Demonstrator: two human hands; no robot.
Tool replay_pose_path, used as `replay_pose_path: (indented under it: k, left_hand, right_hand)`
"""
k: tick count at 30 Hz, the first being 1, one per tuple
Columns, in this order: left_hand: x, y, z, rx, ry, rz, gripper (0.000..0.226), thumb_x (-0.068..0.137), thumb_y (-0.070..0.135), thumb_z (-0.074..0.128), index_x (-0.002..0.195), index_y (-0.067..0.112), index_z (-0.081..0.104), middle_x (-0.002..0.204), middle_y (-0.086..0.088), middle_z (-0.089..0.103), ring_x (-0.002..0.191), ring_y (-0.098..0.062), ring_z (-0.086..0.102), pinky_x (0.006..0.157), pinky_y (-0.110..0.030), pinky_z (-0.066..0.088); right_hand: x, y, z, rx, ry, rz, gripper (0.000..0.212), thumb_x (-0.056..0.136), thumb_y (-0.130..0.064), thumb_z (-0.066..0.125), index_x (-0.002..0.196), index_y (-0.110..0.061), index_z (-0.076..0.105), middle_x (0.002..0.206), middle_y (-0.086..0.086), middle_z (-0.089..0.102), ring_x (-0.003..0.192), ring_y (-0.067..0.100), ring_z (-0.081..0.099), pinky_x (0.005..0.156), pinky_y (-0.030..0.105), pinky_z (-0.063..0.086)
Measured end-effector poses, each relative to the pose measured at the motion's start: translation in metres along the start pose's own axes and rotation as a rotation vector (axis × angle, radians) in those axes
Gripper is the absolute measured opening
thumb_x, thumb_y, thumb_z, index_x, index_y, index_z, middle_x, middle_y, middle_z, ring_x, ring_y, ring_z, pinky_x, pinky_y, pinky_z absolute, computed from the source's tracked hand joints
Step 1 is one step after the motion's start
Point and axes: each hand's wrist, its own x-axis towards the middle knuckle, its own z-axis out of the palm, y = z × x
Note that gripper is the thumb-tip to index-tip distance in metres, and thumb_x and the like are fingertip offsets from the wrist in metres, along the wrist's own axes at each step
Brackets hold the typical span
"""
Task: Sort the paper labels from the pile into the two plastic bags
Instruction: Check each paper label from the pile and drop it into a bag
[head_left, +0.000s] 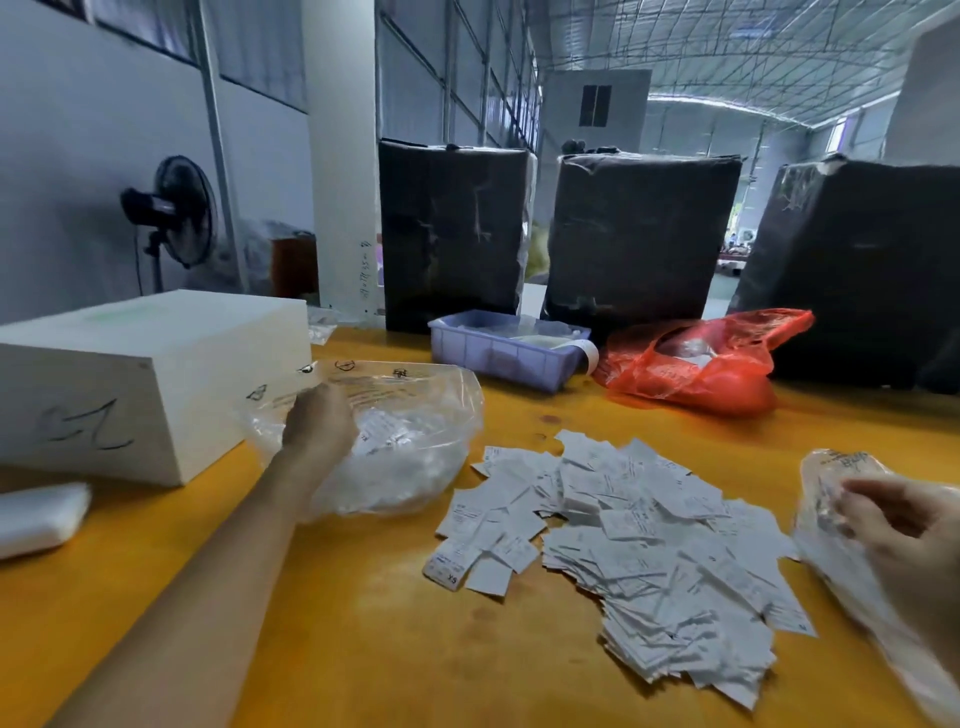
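Sorting underway: labels (639, 540) heaped on table (363, 623) between both bags.
My left hand (319, 421) grips left bag (410, 441); right hand (904, 525) pinches right bag (831, 519). Risk: slack bag mouths collapsing, labels spilling.

Glossy clear plastic bag (410, 441); matt paper labels (639, 540); smooth table (363, 623).

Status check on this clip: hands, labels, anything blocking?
Left hand inside clear plastic bag. Right hand grips second clear bag. White paper label pile unsorted between them. Nothing blocking.
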Motion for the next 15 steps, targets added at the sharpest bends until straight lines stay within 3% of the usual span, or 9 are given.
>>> replay_pose_path:
  k: [2, 4, 5, 6, 8, 10, 13, 15]
  left_hand:
    - [-0.002, 0.002, 0.003, 0.079, 0.044, 0.002, 0.017, 0.088, -0.004, 0.054, 0.1, -0.008, 0.064, 0.095, -0.023, 0.065, 0.084, -0.035, 0.063, 0.068, -0.038, 0.052]
    - [-0.003, 0.01, 0.0, 0.11, 0.11, 0.039, 0.017, 0.088, -0.003, 0.053, 0.102, -0.006, 0.064, 0.092, -0.022, 0.064, 0.079, -0.035, 0.06, 0.063, -0.037, 0.05]
    - [-0.006, 0.018, -0.003, 0.103, 0.144, 0.084, 0.018, 0.089, -0.001, 0.053, 0.102, -0.005, 0.065, 0.091, -0.022, 0.063, 0.077, -0.034, 0.059, 0.062, -0.037, 0.049]
    - [-0.009, 0.027, -0.004, 0.072, 0.179, 0.143, 0.019, 0.089, 0.002, 0.054, 0.103, -0.004, 0.066, 0.091, -0.022, 0.064, 0.076, -0.033, 0.058, 0.062, -0.036, 0.049]
    - [-0.023, 0.048, -0.004, -0.059, 0.214, 0.288, 0.022, 0.09, 0.009, 0.058, 0.107, -0.002, 0.067, 0.096, -0.023, 0.067, 0.079, -0.034, 0.059, 0.066, -0.037, 0.048]
    - [-0.046, 0.072, 0.0, -0.212, 0.175, 0.431, 0.025, 0.089, 0.011, 0.062, 0.111, 0.0, 0.067, 0.099, -0.022, 0.069, 0.081, -0.033, 0.063, 0.07, -0.038, 0.049]
    - [-0.088, 0.104, 0.013, -0.385, -0.008, 0.549, 0.02, 0.084, 0.011, 0.069, 0.104, 0.005, 0.071, 0.086, -0.012, 0.07, 0.067, -0.018, 0.061, 0.064, -0.03, 0.047]
    - [-0.115, 0.119, 0.026, -0.452, -0.168, 0.573, 0.015, 0.083, 0.013, 0.071, 0.097, 0.014, 0.073, 0.081, 0.001, 0.068, 0.062, -0.006, 0.061, 0.059, -0.023, 0.045]
  right_hand:
    - [0.011, 0.022, -0.008, -0.293, -0.008, 0.009, 0.018, 0.083, -0.016, 0.06, 0.097, -0.025, 0.068, 0.078, -0.001, 0.067, 0.07, 0.026, 0.063, 0.058, 0.015, 0.05]
    - [0.017, 0.037, -0.017, -0.469, -0.022, 0.041, 0.021, 0.083, -0.004, 0.06, 0.101, -0.006, 0.069, 0.088, 0.018, 0.069, 0.081, 0.04, 0.062, 0.074, 0.038, 0.055]
    - [0.017, 0.04, -0.021, -0.544, -0.072, 0.097, 0.022, 0.084, -0.007, 0.063, 0.104, 0.0, 0.067, 0.097, 0.022, 0.068, 0.09, 0.041, 0.061, 0.079, 0.043, 0.052]
    - [0.015, 0.039, -0.023, -0.651, -0.146, 0.166, 0.028, 0.085, -0.018, 0.067, 0.106, 0.0, 0.065, 0.102, 0.021, 0.067, 0.094, 0.039, 0.06, 0.077, 0.039, 0.05]
    - [0.012, 0.039, -0.029, -0.846, -0.297, 0.282, 0.046, 0.083, -0.048, 0.065, 0.101, -0.006, 0.062, 0.093, 0.012, 0.065, 0.085, 0.029, 0.058, 0.063, 0.031, 0.041]
    - [0.009, 0.038, -0.032, -0.857, -0.328, 0.321, 0.045, 0.083, -0.055, 0.06, 0.09, -0.01, 0.061, 0.081, 0.004, 0.059, 0.075, 0.021, 0.054, 0.057, 0.029, 0.038]
    - [0.008, 0.037, -0.033, -0.699, -0.217, 0.287, 0.018, 0.086, -0.026, 0.067, 0.083, -0.008, 0.069, 0.083, 0.007, 0.067, 0.075, 0.019, 0.059, 0.061, 0.025, 0.041]
    - [0.007, 0.035, -0.034, -0.665, -0.16, 0.282, 0.011, 0.087, -0.015, 0.065, 0.087, -0.006, 0.072, 0.088, 0.009, 0.07, 0.077, 0.018, 0.061, 0.062, 0.024, 0.044]
